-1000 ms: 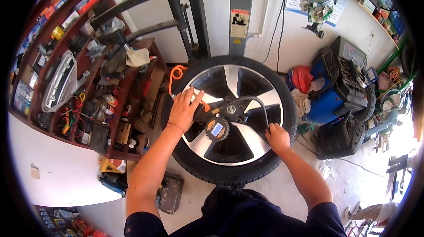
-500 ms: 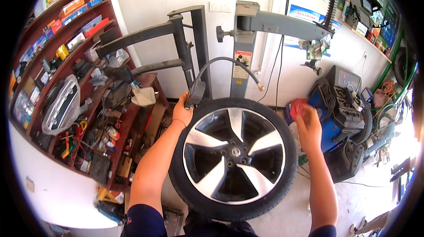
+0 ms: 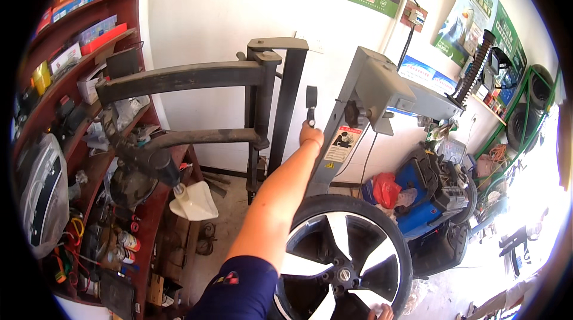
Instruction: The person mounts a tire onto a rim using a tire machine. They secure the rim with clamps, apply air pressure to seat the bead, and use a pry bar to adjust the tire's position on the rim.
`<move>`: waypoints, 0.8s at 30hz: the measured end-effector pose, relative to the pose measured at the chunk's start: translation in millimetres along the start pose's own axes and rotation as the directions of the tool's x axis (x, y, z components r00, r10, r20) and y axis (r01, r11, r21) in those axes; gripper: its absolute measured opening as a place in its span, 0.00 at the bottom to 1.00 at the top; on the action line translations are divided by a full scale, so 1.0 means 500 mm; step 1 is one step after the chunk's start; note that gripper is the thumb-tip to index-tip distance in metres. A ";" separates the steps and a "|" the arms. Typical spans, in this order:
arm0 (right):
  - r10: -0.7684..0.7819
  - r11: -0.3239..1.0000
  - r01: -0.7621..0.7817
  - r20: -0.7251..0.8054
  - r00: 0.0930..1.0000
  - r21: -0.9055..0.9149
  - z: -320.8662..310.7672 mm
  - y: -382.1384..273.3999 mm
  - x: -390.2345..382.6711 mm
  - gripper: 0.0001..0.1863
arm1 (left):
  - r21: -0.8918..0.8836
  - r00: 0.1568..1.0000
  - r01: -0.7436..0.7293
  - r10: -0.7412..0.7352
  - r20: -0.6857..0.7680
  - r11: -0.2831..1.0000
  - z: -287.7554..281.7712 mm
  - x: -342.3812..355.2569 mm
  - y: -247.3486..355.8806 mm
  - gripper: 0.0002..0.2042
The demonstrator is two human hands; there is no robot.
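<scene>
My left arm stretches far forward. My left hand [image 3: 311,133] is closed round a black tyre inflator [image 3: 311,98], its dark head sticking up above the fist in front of the white wall. It is between the two upright posts of a grey tyre-changing machine [image 3: 341,148]. Below lies a wheel [image 3: 344,296] with a black tyre and a silver-and-black alloy rim, face up. At the lower edge, the fingertips of my right hand [image 3: 381,313] are bent onto a silver spoke; the rest of that hand is cut off.
A dark swing arm [image 3: 185,78] crosses the left, with a pale plastic paddle [image 3: 194,201] below it. Red-brown shelves [image 3: 89,105] full of goods stand at far left. Right of the wheel are a blue-and-black machine [image 3: 427,192] and a red plastic bag [image 3: 387,189].
My left hand has moved forward and up with the inflator, away from the tyre. My right hand has come down from beside the red bag to the wheel. The view has shifted.
</scene>
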State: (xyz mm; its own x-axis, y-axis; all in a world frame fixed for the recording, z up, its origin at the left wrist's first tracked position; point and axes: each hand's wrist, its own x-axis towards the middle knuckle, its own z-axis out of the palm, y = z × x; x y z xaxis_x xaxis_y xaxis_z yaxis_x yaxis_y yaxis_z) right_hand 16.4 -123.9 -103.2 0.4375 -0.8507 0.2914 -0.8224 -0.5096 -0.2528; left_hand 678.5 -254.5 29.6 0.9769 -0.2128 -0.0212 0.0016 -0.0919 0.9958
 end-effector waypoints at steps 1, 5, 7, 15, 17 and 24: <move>0.041 0.998 -0.039 0.036 0.999 -0.056 -0.003 -0.025 0.002 0.20 | -0.032 1.000 -0.001 0.002 0.011 0.999 0.023 0.015 0.023 0.24; 0.035 0.999 -0.035 -0.018 0.999 -0.007 0.004 -0.019 -0.007 0.21 | -0.005 0.988 -0.144 0.144 0.054 0.990 0.118 0.082 0.056 0.26; 0.013 1.000 -0.014 -0.045 0.999 -0.012 0.010 -0.029 0.006 0.20 | -0.063 0.965 -0.260 0.261 0.014 0.964 0.152 0.143 0.055 0.30; 0.017 0.998 -0.020 -0.056 0.998 -0.052 -0.009 -0.043 0.027 0.20 | -0.109 0.879 -0.353 0.369 0.303 0.929 0.197 0.217 0.020 0.40; 0.061 0.994 -0.065 -0.043 0.997 -0.084 -0.008 -0.046 0.027 0.22 | 0.007 0.802 -0.498 0.458 0.382 0.867 0.205 0.159 0.009 0.45; 0.020 0.996 -0.022 -0.025 0.999 -0.085 0.012 -0.051 0.040 0.21 | 0.368 0.817 -0.548 0.385 0.430 0.751 0.106 0.082 0.015 0.46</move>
State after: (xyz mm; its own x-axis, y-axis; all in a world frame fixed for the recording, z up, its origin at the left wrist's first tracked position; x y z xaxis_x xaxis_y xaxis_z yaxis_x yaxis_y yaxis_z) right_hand 48.3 -128.8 -96.2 0.4115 -0.8572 0.3096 -0.8598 -0.4778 -0.1802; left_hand 707.4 -315.5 31.5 0.7066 -0.6273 0.3275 -0.6127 -0.3109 0.7266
